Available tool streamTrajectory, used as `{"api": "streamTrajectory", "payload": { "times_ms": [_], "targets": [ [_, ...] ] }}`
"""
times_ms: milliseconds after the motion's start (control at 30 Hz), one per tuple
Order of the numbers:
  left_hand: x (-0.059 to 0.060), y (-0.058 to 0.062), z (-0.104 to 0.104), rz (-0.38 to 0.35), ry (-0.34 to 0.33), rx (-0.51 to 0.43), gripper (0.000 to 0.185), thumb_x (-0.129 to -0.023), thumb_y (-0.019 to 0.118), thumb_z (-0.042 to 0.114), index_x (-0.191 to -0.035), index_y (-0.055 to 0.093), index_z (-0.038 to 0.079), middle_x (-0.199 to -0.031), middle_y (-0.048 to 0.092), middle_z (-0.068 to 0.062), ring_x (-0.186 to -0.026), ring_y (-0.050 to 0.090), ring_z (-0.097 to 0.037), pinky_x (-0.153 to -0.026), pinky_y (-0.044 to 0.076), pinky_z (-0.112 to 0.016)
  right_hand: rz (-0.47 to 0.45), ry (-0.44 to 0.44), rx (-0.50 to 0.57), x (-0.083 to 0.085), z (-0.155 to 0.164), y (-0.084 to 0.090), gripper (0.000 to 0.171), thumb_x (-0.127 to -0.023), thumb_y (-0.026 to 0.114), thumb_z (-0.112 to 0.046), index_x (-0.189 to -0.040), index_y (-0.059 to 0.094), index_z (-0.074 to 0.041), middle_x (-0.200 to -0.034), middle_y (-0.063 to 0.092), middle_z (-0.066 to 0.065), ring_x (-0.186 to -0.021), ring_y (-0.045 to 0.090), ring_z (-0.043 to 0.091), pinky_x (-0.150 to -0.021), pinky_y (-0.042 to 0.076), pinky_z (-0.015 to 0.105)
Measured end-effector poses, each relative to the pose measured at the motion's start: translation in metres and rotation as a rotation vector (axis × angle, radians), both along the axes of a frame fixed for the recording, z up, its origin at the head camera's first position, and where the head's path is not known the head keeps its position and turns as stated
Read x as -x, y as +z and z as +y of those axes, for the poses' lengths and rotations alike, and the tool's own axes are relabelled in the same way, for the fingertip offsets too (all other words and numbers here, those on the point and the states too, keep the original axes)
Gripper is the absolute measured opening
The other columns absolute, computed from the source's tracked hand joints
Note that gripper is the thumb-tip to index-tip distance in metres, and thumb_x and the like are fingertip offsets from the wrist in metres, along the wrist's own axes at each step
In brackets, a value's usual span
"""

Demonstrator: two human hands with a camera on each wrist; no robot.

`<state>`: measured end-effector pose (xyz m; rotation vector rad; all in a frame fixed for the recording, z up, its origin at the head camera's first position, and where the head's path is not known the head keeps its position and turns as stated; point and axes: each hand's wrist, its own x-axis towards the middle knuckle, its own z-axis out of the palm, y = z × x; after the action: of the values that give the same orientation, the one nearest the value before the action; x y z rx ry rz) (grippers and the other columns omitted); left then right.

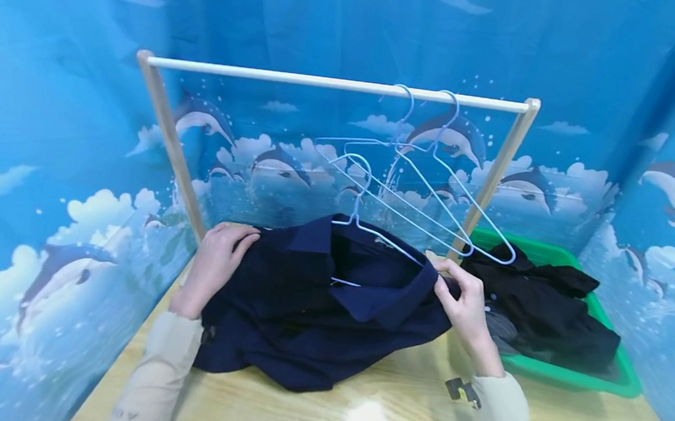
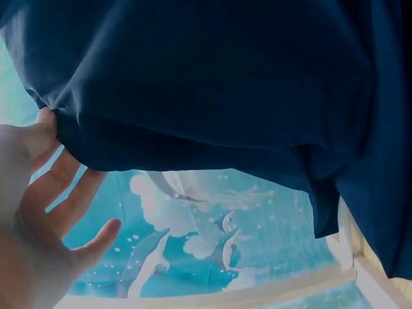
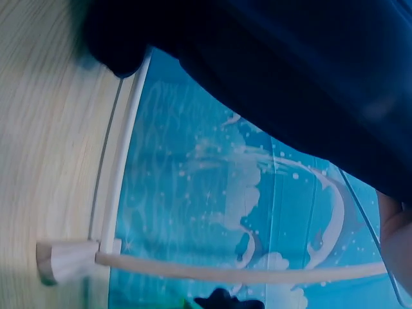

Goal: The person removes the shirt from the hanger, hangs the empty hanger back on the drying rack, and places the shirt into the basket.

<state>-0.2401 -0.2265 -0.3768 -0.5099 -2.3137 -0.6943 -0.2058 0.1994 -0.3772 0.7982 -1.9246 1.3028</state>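
Observation:
A dark navy collared shirt [image 1: 283, 299] is held up above the wooden table, its collar opening facing up. Inside the collar sits a light-blue wire hanger [image 1: 357, 213], with its hook standing out above the neck. My left hand [image 1: 214, 263] pinches the shirt at its left shoulder; in the left wrist view its thumb presses the navy cloth [image 2: 212, 84] against a finger while other fingers spread below. At the other shoulder, beside the collar, my right hand [image 1: 466, 303] pinches the cloth. Only a bit of that hand [image 3: 396, 232] shows in the right wrist view.
Behind the shirt stands a rack with a white bar [image 1: 253, 74] and wooden legs. Two blue wire hangers [image 1: 410, 107] hang from its right part. On the right, a green basket [image 1: 574, 382] holds dark clothes [image 1: 561, 314]. A small black-and-yellow object [image 1: 463, 391] is near my right sleeve.

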Motion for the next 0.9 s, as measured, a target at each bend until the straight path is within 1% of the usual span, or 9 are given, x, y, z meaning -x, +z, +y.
{"api": "streamTrajectory", "payload": {
  "times_ms": [67,133,300,367,467,533,633,767,900],
  "targets": [
    [-0.001,-0.002,0.003,0.017,0.009,-0.009,0.016,-0.098,0.068,0.013,-0.105,0.077,0.003,-0.1,0.076,-0.014,-0.095,0.065,-0.036,-0.092,0.048,-0.051,0.0,-0.02,-0.018,0.004,0.007,-0.007,0.018,-0.082,0.059,0.019,-0.093,0.069,0.008,-0.094,0.073,0.007,-0.099,0.063,-0.007,-0.089,0.047,0.014],
    [-0.001,-0.002,0.006,0.037,0.019,-0.016,0.015,-0.097,0.069,0.013,-0.104,0.077,0.003,-0.098,0.076,-0.014,-0.093,0.062,-0.035,-0.09,0.047,-0.05,0.004,-0.033,-0.038,0.007,0.014,-0.013,0.019,-0.084,0.06,0.018,-0.094,0.07,0.007,-0.097,0.073,0.005,-0.099,0.064,-0.006,-0.089,0.048,0.014],
    [-0.002,-0.005,0.012,0.073,0.003,-0.026,0.012,-0.095,0.071,0.011,-0.099,0.078,0.002,-0.093,0.076,-0.013,-0.085,0.058,-0.037,-0.088,0.042,-0.05,0.01,-0.056,-0.077,0.005,0.026,-0.016,0.018,-0.087,0.061,0.016,-0.097,0.071,0.005,-0.1,0.073,0.0,-0.096,0.065,-0.005,-0.086,0.047,0.012],
    [-0.003,-0.008,0.015,0.057,-0.013,-0.044,0.012,-0.094,0.071,0.011,-0.1,0.078,0.002,-0.093,0.077,-0.014,-0.086,0.063,-0.036,-0.094,0.042,-0.052,0.009,-0.075,-0.089,0.002,0.029,-0.014,0.018,-0.088,0.062,0.015,-0.099,0.071,0.005,-0.099,0.072,0.0,-0.096,0.064,-0.005,-0.086,0.047,0.013],
    [-0.005,-0.01,0.018,0.01,-0.022,-0.086,0.013,-0.095,0.071,0.013,-0.101,0.078,0.004,-0.096,0.077,-0.013,-0.088,0.07,-0.034,-0.096,0.047,-0.052,0.012,-0.117,-0.117,0.0,0.034,-0.013,0.018,-0.088,0.063,0.015,-0.1,0.072,0.004,-0.098,0.072,-0.001,-0.096,0.062,-0.007,-0.084,0.046,0.013],
    [-0.007,-0.012,0.021,-0.016,-0.025,-0.116,0.014,-0.095,0.072,0.015,-0.102,0.079,0.005,-0.098,0.077,-0.011,-0.089,0.073,-0.032,-0.091,0.052,-0.051,0.01,-0.148,-0.136,-0.002,0.038,-0.012,0.018,-0.089,0.064,0.013,-0.1,0.072,0.002,-0.097,0.072,-0.002,-0.096,0.061,-0.008,-0.084,0.045,0.013],
    [-0.009,-0.013,0.026,-0.035,-0.015,-0.14,0.014,-0.095,0.072,0.018,-0.102,0.079,0.009,-0.098,0.078,-0.009,-0.087,0.073,-0.029,-0.077,0.056,-0.047,-0.002,-0.183,-0.154,-0.004,0.043,-0.009,0.016,-0.092,0.063,0.01,-0.101,0.073,0.0,-0.097,0.073,-0.002,-0.096,0.062,-0.007,-0.084,0.045,0.012],
    [-0.011,-0.013,0.033,-0.039,-0.013,-0.175,0.013,-0.094,0.073,0.019,-0.101,0.08,0.01,-0.096,0.078,-0.008,-0.081,0.072,-0.025,-0.072,0.056,-0.044,-0.017,-0.202,-0.166,-0.007,0.049,-0.005,0.015,-0.092,0.063,0.011,-0.101,0.072,0.001,-0.098,0.072,-0.005,-0.099,0.062,-0.009,-0.085,0.045,0.01],
    [-0.011,-0.013,0.037,-0.037,-0.022,-0.2,0.011,-0.093,0.074,0.018,-0.099,0.079,0.01,-0.091,0.077,-0.007,-0.077,0.071,-0.022,-0.071,0.055,-0.042,-0.02,-0.217,-0.172,-0.007,0.055,-0.004,0.017,-0.091,0.064,0.013,-0.1,0.073,0.002,-0.097,0.073,-0.003,-0.098,0.061,-0.009,-0.086,0.044,0.008]
  ]
}}
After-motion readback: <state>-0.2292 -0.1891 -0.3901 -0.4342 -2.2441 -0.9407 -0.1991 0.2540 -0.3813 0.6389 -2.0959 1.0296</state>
